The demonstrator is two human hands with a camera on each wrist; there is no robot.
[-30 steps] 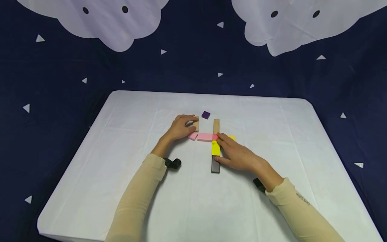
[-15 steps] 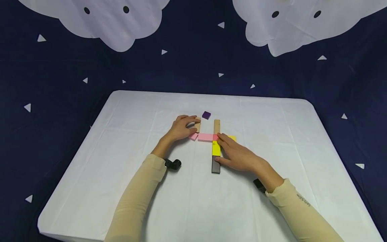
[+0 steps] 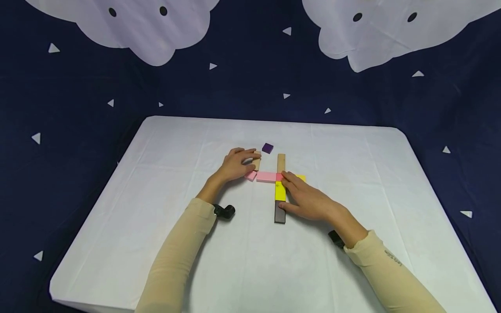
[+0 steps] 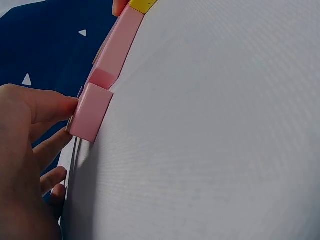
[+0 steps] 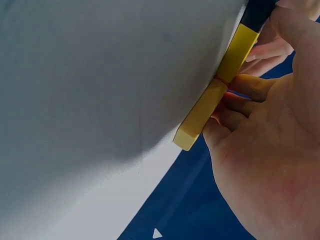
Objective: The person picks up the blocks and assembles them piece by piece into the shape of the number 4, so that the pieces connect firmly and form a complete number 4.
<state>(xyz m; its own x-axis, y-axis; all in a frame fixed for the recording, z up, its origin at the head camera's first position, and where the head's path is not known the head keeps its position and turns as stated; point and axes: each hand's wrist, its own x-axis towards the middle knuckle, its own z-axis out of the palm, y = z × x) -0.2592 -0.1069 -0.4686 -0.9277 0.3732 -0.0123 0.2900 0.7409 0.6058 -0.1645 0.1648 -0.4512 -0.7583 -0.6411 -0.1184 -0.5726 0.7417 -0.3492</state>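
Note:
In the head view my left hand (image 3: 235, 165) pinches a small plain wooden block (image 3: 256, 161) between thumb and fingers. Just below that block lies a short pink block (image 3: 251, 175), set at an angle to a longer pink block (image 3: 266, 177). My right hand (image 3: 307, 198) lies with extended fingers over the middle of a cross-like layout. Its fingertips touch a darker pink piece (image 3: 278, 177) and the yellow block (image 3: 280, 190); the thumb touches a dark grey block (image 3: 279, 213). Another wooden block (image 3: 281, 163) points away at the top. A second yellow piece (image 3: 301, 178) is partly hidden behind the right hand.
A purple block (image 3: 268, 148) lies apart, beyond the left fingertips. The white-covered table (image 3: 188, 269) has rounded corners. Behind it hangs a dark blue cloth (image 3: 250, 82) with clouds and small triangles. Black wrist cameras (image 3: 225, 212) are worn on both wrists.
My left hand has shifted the wooden block slightly to the right, and the block now leans a little. The right hand and the other blocks stay in place.

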